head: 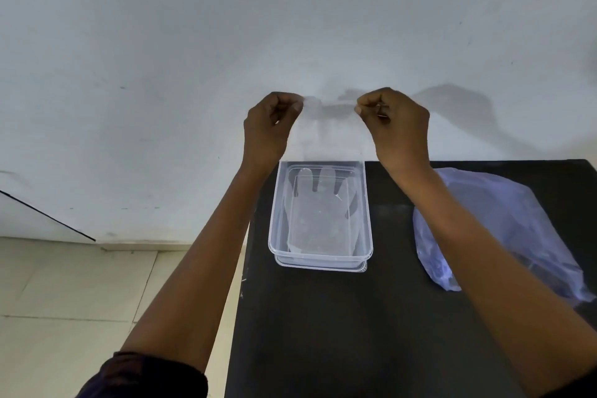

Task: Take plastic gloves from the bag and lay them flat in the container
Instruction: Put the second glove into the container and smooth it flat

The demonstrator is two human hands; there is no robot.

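No legible txt, labels, brands or nos. anywhere in view.

1. Both arms are stretched forward and up, forearms bare, converging a bit toward the middle.
2. Left hand (269,126) is curled into a loose fist, thumb and fingertips pinched together at the top, knuckles facing out to the left.
3. Right hand (392,121) does the mirror thing, pinch pointing inward toward the left one.
4. Hands sit level with each other, apart, not touching.
5. A dark sleeve (151,376) shows on the left upper arm.
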